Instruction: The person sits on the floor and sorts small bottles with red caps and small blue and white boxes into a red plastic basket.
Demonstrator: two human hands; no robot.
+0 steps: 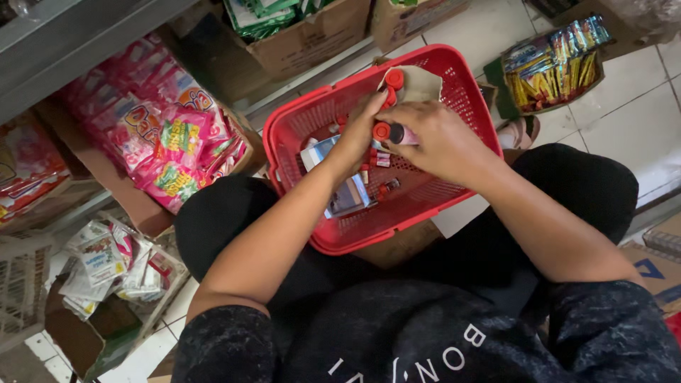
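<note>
A red plastic basket (464, 92) rests on the person's lap, just above the middle of the view, and both hands are inside it. The right hand (440, 138) is clenched around a small bottle (401, 134) with a red cap, held sideways with the cap pointing toward 9 o'clock. The left hand (362, 131) reaches in from 7 o'clock, its fingers stretched toward 1 o'clock and touching another red-capped bottle (392, 81) that lies against a pale paper wrapper (420, 84) near the far rim; whether it actually grips that bottle cannot be told. Judging by the contents, the work looks part-way along: a bluish flat box (345, 190) and a few more small red-capped items already lie on the basket floor, while much of the mesh bottom is bare. Both forearms angle in from the lower edge, the wrists are bent down, and the hands nearly touch over the middle of the basket. At 9 o'clock a cardboard box holds pink snack packets (159, 135), at 7 o'clock a box of white sachets (106, 259) sits on the tiled floor, and at 2 o'clock a box of colourful sachets (553, 60).
</note>
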